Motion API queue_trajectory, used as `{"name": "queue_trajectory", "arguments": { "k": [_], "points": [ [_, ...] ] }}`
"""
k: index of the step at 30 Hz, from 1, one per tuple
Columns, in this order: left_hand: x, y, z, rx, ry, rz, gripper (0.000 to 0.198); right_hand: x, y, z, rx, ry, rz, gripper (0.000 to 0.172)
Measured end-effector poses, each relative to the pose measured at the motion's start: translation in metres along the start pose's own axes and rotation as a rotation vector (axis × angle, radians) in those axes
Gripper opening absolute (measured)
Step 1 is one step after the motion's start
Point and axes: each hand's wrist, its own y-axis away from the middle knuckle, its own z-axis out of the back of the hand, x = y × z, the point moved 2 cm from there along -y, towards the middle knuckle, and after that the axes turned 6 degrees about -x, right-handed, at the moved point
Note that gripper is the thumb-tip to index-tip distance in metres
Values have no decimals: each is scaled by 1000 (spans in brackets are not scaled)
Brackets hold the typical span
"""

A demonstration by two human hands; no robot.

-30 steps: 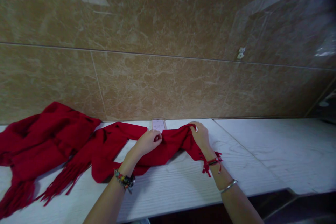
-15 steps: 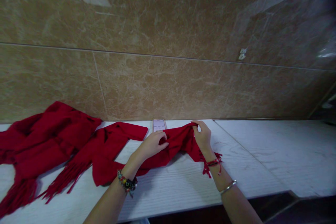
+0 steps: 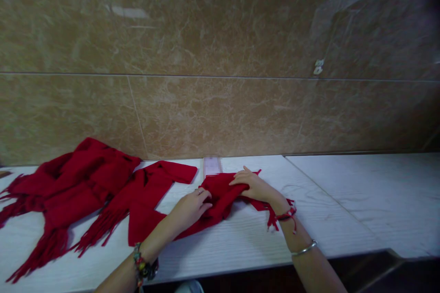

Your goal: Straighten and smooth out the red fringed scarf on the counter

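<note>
A red fringed scarf point(image 3: 220, 192) lies bunched and partly folded on the white wood-grain table under both hands. My left hand point(image 3: 192, 206), with a ring and a beaded bracelet at the wrist, has its fingers curled into the cloth. My right hand point(image 3: 256, 185) grips a fold of the same scarf a little to the right, its fingers bent over the top. Tassels hang out beneath the right wrist, beside a red cord bracelet and a silver bangle. The fingertips of both hands are partly hidden in the fabric.
More red fringed scarves point(image 3: 85, 178) lie heaped on the left of the table point(image 3: 343, 210). A phone point(image 3: 212, 165), its screen blurred, stands against the brown marbled wall point(image 3: 220, 114) behind the cloth. The table's front edge runs below my forearms.
My right hand has moved left and turned over, bringing the scarf's right part inward toward my left hand. The cloth between them is more bunched. The view has shifted slightly.
</note>
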Motion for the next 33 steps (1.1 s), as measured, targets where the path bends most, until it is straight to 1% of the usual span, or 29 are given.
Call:
{"name": "queue_trajectory", "arguments": {
  "k": [1,3,6,8,9,10,13,15,17,18,19,20,21,22,23,24,25,26,27,28,29,30,31,32,33],
  "points": [
    [5,1,0,10,8,15,14,1,-1,-2,8,-32,12,28],
    [12,4,-1,73,45,16,18,1,-3,-3,-5,-135,-6,22],
    [11,6,-2,188,116,33,17,-6,-3,-2,-70,-328,-118,16],
    [7,5,2,224,114,39,11,-13,-2,0,-133,-431,-196,12],
    [6,3,6,201,90,34,10,-18,-2,1,-172,-466,-229,11],
    [5,0,11,146,62,28,11,-22,-2,1,-220,-488,-262,12],
    [13,-17,35,-94,-2,18,11,-33,-4,2,-403,-487,-357,18],
    [20,-32,53,-226,-24,19,9,-36,-7,2,-526,-434,-400,21],
    [23,-48,69,-320,-47,17,8,-34,-9,1,-619,-352,-423,22],
    [22,-55,75,-348,-53,14,7,-33,-9,1,-660,-305,-429,23],
    [19,-60,79,-344,-49,6,7,-31,-9,1,-692,-262,-431,24],
    [15,-64,81,-284,-34,-3,7,-29,-9,1,-710,-226,-427,24],
    [11,-66,81,-171,-13,-11,7,-27,-8,1,-709,-199,-417,23],
    [7,-66,80,-35,6,-11,8,-25,-7,2,-692,-181,-400,23],
    [3,-65,81,74,13,8,8,-23,-6,4,-670,-170,-381,22],
    [0,-63,84,114,8,42,8,-21,-6,7,-655,-166,-362,21],
    [-2,-61,90,64,-4,84,8,-18,-6,11,-658,-165,-343,20],
    [-4,-59,99,-57,-12,122,8,-16,-7,18,-681,-164,-324,20],
    [-6,-57,109,-214,-18,146,10,-12,-9,25,-724,-161,-308,21],
    [-8,-56,119,-348,-18,148,12,-9,-13,34,-781,-152,-294,21],
    [-10,-56,126,-436,-31,137,13,-5,-18,43,-841,-134,-281,21],
    [-11,-57,130,-461,-52,119,13,-2,-24,52,-898,-107,-270,21],
    [-11,-60,130,-422,-85,109,11,1,-30,59,-944,-69,-263,20],
    [-8,-64,126,-343,-123,114,9,3,-37,63,-956,-23,-256,20],
    [-4,-68,121,-227,-153,127,7,3,-43,65,-918,24,-249,18]
  ]
}}
